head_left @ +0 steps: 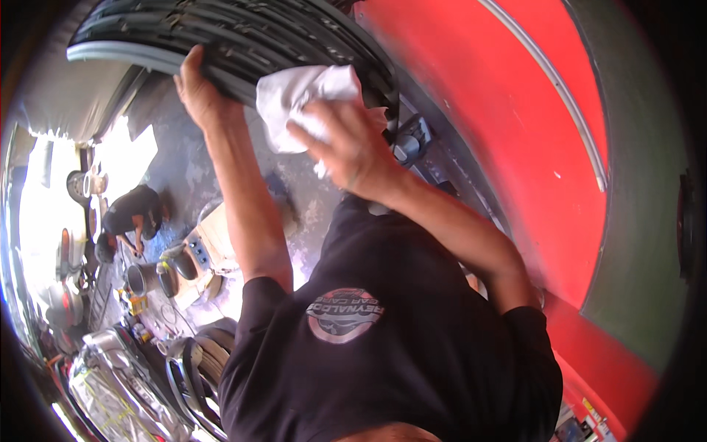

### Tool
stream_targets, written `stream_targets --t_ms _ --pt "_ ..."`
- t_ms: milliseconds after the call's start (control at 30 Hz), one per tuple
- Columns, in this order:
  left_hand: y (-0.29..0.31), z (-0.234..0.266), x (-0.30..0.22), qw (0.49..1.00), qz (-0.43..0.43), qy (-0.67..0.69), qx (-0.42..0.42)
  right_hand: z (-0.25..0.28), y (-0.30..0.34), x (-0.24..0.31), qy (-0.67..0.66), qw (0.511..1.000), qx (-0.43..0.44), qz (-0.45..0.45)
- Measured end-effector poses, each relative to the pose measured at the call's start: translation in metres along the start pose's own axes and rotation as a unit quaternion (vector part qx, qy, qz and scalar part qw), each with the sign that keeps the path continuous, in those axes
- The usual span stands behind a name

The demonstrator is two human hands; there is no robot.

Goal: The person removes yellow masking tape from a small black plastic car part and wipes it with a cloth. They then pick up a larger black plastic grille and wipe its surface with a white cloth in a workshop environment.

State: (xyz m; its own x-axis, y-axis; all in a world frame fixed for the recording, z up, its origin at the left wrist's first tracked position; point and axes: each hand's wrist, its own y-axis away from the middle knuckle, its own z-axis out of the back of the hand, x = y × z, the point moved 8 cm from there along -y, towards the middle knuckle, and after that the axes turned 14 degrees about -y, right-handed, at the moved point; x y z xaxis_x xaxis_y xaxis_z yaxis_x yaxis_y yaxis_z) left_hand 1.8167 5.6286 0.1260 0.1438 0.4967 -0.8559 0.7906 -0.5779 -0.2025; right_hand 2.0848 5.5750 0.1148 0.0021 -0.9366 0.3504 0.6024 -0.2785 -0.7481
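Note:
A long black slatted panel, which looks like a vehicle grille [243, 33], spans the top of the view, with a pale grey strip [121, 51] along its near edge. My left hand [205, 96] grips that edge, fingers hooked over the strip. To its right, my right hand [342, 140] holds a crumpled white cloth [309, 85] against the panel's lower right part. That hand is smeared by motion, and the cloth hides some of the slats behind it.
A red wall [501, 147] with a metal strip rises on the right. Near its base sits a grey-blue container [412, 140]. On the left, a person [132, 217] bends over by a dark bucket [140, 280] and a cardboard-covered surface [217, 239]. Vehicle parts [121, 376] crowd the lower left.

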Motion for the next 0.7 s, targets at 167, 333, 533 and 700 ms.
stream_targets --t_ms 167,333,533,700 --pt "-0.015 0.029 -0.003 0.992 0.058 0.073 0.080 0.015 0.071 -0.019 -0.065 0.995 -0.007 -0.073" --pt "-0.009 0.039 0.002 0.991 0.062 0.080 0.090 0.035 0.067 -0.061 -0.139 0.971 -0.098 -0.165" --pt "0.012 0.035 0.002 0.995 -0.008 0.012 0.103 0.072 0.060 -0.160 -0.158 0.908 -0.219 -0.320" --pt "0.034 0.041 -0.007 0.989 0.010 0.093 0.118 0.076 -0.006 -0.134 -0.202 0.940 -0.193 -0.195"
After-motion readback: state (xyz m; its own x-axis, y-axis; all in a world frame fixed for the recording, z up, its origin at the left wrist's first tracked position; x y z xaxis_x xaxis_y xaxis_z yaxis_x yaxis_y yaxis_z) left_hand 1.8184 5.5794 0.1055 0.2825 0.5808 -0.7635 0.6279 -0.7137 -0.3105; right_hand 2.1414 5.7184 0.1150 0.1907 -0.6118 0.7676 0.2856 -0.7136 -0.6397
